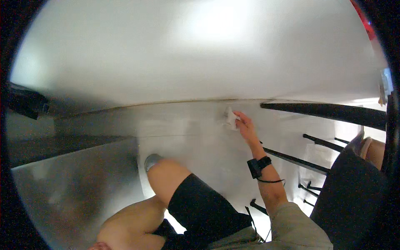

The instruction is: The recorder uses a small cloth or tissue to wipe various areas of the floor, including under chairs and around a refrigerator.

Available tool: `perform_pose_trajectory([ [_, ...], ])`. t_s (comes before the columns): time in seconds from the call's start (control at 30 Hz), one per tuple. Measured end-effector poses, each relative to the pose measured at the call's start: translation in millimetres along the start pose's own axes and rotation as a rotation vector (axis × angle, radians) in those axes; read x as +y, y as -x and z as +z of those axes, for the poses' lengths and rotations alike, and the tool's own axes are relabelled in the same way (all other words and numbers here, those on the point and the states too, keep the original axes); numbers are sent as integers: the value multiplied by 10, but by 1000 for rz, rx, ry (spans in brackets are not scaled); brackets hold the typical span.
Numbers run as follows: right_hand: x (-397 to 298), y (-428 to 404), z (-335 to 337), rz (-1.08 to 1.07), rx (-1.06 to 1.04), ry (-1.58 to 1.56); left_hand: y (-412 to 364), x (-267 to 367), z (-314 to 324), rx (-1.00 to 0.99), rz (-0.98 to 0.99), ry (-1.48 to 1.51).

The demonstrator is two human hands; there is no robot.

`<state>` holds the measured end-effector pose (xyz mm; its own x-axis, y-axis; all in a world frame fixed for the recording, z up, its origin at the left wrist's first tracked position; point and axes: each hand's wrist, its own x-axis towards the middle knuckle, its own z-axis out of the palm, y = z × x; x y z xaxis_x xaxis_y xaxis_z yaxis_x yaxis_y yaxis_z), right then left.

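My right hand point(246, 126) reaches down and pinches a crumpled white tissue or cloth point(231, 119). The white piece is against the pale floor point(200, 150), a little short of the seam where the floor meets the wall point(187, 72). A black device is strapped to my right wrist, with a thin cable trailing from it. Only a sliver of my left hand point(100, 246) appears at the bottom edge, by my bent knee; its fingers are mostly out of view.
Black metal legs point(325, 114) of furniture stretch across the right side, beside a dark upholstered-looking shape point(347, 187). On the left stands a greyish metallic panel point(78, 187), with a black object point(26, 100) farther up. A red thing point(364, 22) shows at the upper right rim.
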<state>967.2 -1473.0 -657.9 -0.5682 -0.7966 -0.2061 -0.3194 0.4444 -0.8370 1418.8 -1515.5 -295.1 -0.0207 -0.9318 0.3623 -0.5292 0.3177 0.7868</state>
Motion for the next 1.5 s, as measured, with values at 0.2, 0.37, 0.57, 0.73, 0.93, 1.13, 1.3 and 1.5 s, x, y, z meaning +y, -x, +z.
perform_pose_trajectory([
  [0.2, -39, 244, -186, 345, -48, -494, -129, -97, -119, -5, 9, -2],
  [0.37, 708, 98, -542, -205, 266, 57, -169, -108, -143, -1, -14, 13],
  [0.57, 249, 299, 98, -149, 422, 642, -59, -110, -196, 27, 10, -31],
  [0.73, 675, 117, 81, -176, 407, 921, -32, -112, -131, 33, -22, 48],
  [0.93, 499, -299, 120, 36, 585, 929, -21, -136, -189, 35, -62, 19],
  [1.13, 302, -407, 995, 76, 581, 833, 7, -132, -192, 49, 25, -7],
  [1.3, -461, -387, 1829, -38, 490, 590, -19, -196, -247, 70, 68, -36],
  [1.5, -761, -418, 2138, -337, 171, 402, -1, -168, -201, 49, 46, -11],
])
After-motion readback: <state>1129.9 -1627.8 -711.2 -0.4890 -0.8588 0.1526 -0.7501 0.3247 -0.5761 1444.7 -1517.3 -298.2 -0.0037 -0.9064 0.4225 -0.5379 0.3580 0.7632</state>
